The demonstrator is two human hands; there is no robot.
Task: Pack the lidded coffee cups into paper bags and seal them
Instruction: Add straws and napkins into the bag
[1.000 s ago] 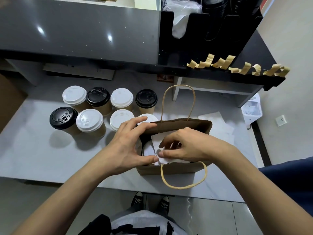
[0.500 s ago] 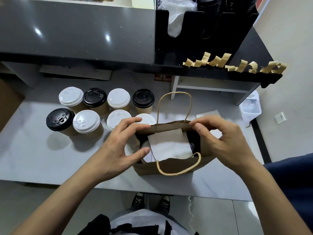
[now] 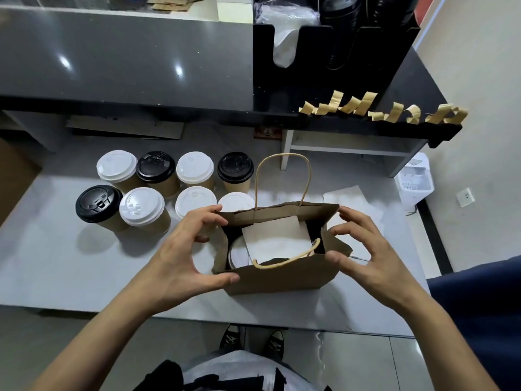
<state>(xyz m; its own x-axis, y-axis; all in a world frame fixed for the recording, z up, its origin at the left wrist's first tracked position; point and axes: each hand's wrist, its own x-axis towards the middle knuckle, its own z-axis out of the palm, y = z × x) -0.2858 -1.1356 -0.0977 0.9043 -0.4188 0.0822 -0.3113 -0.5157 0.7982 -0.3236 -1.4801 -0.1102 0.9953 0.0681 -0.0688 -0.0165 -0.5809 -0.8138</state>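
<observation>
Standing upright, open-topped brown paper bag (image 3: 277, 277), both hands (image 3: 180, 258) (image 3: 366, 249) pinching its side rims.

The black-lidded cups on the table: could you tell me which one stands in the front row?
The far-left cup: it alone has a black lid in the front row. The other two black lids sit in the back row.

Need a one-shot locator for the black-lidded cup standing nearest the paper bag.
Start at the brown paper bag in the middle of the grey counter. Left of it stand two rows of lidded cups. In the far row, the black-lidded cup at the right end stands beside the bag's upright handle; its row neighbour wears white.
</observation>
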